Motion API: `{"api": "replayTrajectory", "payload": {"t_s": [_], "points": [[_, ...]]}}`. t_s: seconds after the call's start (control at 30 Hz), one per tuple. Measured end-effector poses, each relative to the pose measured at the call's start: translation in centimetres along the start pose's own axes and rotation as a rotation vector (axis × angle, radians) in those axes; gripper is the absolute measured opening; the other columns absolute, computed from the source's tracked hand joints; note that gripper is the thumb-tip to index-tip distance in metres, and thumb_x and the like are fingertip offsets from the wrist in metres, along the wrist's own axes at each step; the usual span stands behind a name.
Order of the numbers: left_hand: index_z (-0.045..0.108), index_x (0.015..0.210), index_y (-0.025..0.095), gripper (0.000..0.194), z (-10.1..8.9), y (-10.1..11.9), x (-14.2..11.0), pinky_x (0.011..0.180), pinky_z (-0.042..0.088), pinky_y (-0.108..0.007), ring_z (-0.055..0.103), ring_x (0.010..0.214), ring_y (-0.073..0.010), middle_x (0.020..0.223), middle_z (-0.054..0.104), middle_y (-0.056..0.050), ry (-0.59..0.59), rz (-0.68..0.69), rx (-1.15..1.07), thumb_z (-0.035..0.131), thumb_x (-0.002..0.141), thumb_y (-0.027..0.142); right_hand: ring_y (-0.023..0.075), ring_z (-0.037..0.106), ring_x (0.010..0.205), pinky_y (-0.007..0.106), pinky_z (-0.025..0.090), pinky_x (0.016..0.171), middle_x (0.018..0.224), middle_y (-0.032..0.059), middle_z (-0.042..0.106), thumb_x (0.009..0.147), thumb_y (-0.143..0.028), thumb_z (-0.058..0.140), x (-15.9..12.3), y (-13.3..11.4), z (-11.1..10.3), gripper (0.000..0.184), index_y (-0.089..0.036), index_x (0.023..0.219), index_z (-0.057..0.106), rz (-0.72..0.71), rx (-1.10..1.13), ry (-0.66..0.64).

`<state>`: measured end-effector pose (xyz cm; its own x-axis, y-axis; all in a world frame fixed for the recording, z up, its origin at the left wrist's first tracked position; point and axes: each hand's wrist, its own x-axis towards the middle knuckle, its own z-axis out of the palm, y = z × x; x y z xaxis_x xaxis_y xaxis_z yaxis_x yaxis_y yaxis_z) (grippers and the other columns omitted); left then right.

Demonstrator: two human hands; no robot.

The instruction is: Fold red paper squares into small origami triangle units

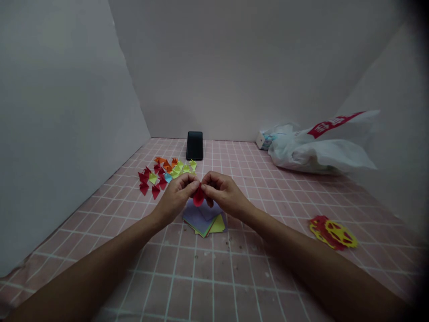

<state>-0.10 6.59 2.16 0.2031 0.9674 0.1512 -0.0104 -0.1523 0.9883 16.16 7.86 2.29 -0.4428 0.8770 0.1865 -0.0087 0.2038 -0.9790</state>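
Note:
Between my two hands is a small piece of red paper (198, 197), curved at its lower end and pinched near its top. My left hand (179, 193) grips its left side with thumb and fingers. On the other side my right hand (223, 190) pinches it too, close to the left fingertips. Just below lies a stack of square paper sheets (201, 220), purple on top with yellow and green edges showing. Several small folded paper pieces (156, 191) in red, orange, yellow and blue spread out beyond my left hand; that hand partly covers the nearest ones.
A black phone (195, 146) stands near the back wall. At the back right, a white plastic bag (311, 154) lies beside a tissue box (263, 140). Red and yellow paper cut-outs (340, 233) rest beyond my right forearm. White walls border the pink checked tablecloth (161, 277).

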Motion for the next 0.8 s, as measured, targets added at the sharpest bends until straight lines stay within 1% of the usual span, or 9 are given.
{"api": "replayTrajectory", "payload": {"t_s": [0.33,0.57,0.8], "points": [[0.059,0.079,0.016,0.015,-0.02,-0.11,0.00,0.059,0.042,-0.023,0.054,0.060,-0.0103,0.069,0.058,0.002,-0.010,-0.017,-0.039,0.062,0.083,0.030,0.0073,0.049,0.044,0.020,0.037,0.043,0.055,-0.0054,0.053,0.082,-0.024,0.057,-0.01,-0.05,0.04,0.013,-0.019,0.073,0.049,-0.008,0.008,-0.002],[0.060,0.080,0.015,0.015,-0.05,0.01,0.07,0.059,0.042,-0.023,0.054,0.060,-0.0104,0.069,0.058,0.002,0.004,-0.005,-0.022,0.065,0.080,0.030,0.0075,0.049,0.043,0.020,0.037,0.042,0.054,-0.0061,0.053,0.081,-0.024,0.057,0.06,0.03,0.02,0.012,-0.019,0.073,0.050,-0.003,-0.004,0.019],[0.060,0.078,0.015,0.013,0.09,0.25,0.11,0.060,0.044,-0.024,0.056,0.060,-0.0106,0.069,0.059,0.002,0.013,-0.015,-0.028,0.066,0.077,0.027,0.0069,0.050,0.043,0.019,0.038,0.042,0.056,-0.0052,0.055,0.081,-0.024,0.057,-0.01,0.15,0.03,0.011,-0.019,0.073,0.050,-0.010,-0.023,0.012]]}}
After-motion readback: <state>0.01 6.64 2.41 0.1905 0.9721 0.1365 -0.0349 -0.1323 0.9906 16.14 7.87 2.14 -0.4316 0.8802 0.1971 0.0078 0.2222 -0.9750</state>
